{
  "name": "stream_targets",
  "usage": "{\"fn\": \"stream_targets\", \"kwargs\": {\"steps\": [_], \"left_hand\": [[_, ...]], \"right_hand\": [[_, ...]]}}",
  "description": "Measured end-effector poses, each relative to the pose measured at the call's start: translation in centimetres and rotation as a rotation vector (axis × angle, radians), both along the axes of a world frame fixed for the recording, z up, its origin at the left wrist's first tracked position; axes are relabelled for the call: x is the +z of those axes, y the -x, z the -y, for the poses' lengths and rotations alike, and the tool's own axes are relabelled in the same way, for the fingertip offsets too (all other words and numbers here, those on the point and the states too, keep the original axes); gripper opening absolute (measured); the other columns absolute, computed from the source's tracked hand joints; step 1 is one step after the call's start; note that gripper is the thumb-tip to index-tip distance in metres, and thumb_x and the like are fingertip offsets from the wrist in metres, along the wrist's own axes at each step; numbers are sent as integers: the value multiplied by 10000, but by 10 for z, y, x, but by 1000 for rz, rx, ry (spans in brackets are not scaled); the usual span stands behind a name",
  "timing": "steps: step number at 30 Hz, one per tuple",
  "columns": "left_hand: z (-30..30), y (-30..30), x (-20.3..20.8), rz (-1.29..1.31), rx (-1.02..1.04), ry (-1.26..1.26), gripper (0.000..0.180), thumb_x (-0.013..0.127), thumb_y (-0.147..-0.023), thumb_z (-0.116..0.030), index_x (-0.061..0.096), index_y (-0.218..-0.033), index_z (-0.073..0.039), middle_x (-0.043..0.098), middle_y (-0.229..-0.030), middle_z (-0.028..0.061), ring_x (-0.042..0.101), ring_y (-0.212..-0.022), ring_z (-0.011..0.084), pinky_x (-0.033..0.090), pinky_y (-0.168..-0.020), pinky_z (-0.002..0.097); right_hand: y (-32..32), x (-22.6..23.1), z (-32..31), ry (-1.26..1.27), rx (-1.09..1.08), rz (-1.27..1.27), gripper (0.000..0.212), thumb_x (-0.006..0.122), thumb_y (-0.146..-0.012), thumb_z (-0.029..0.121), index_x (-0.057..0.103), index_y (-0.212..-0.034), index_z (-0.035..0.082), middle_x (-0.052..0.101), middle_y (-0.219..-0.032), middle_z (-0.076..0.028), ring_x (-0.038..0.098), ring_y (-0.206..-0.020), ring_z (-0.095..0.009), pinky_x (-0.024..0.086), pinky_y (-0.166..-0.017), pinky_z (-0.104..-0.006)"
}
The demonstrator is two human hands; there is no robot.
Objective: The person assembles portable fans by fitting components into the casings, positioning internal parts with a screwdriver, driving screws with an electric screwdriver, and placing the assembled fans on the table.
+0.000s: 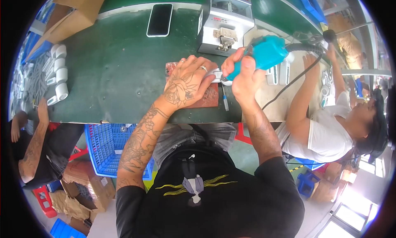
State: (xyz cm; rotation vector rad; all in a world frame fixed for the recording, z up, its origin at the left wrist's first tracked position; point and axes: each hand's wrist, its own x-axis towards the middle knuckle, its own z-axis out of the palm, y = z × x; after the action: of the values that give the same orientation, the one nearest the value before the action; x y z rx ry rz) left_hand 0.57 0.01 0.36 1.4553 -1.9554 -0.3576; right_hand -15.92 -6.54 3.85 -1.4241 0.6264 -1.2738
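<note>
My right hand [246,75] is wrapped round a teal corded electric screwdriver [267,52], held tilted with its narrow tip toward the left. That tip meets a small white plastic part [215,75], which my left hand [186,82] grips from the left between thumb and fingers. Much of the white part is hidden behind my fingers. Under my left hand lies a reddish work pad [208,98] on the green workbench [111,73]. A slim blue-and-silver pen-like stick [225,99] rests just right of the pad.
Beyond my hands stands a grey bench machine [226,25], with a phone [160,20] to its left. White cylindrical parts [61,75] line the left side. A black cable [284,89] loops at right, near a co-worker's arm [305,85]. A blue basket [105,149] sits below the bench.
</note>
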Motion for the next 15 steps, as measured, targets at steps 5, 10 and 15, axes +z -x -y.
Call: {"fn": "stream_targets", "kwargs": {"steps": [5, 10, 15], "left_hand": [[-4, -8, 0, 60, 38, -16, 301, 611, -989, -284, 677, -1190, -69, 628, -1246, 93, 588, -1151, 344, 461, -1015, 519], [-9, 2, -10, 53, -66, 150, 279, 707, -910, -228, 707, -1163, -110, 630, -1263, 70, 604, -1153, 295, 463, -1033, 474], [-49, -21, 10, 331, -109, 198, 305, 704, -903, -184, 687, -1201, -125, 646, -1187, 97, 607, -1161, 286, 452, -1078, 488]], "right_hand": [[-6, -9, -2, 37, -23, 49, 471, 597, -1053, 466, 518, -1001, 4, 559, -710, -99, 574, -625, -209, 491, -582, -364], [18, -13, -10, -170, -78, 138, 534, 608, -1027, 525, 606, -1116, -1, 591, -721, -79, 581, -633, -203, 479, -598, -344], [46, 30, -36, -22, -41, 333, 748, 563, -905, 806, 547, -1047, 72, 481, -653, -21, 451, -524, -130, 388, -490, -274]]}}
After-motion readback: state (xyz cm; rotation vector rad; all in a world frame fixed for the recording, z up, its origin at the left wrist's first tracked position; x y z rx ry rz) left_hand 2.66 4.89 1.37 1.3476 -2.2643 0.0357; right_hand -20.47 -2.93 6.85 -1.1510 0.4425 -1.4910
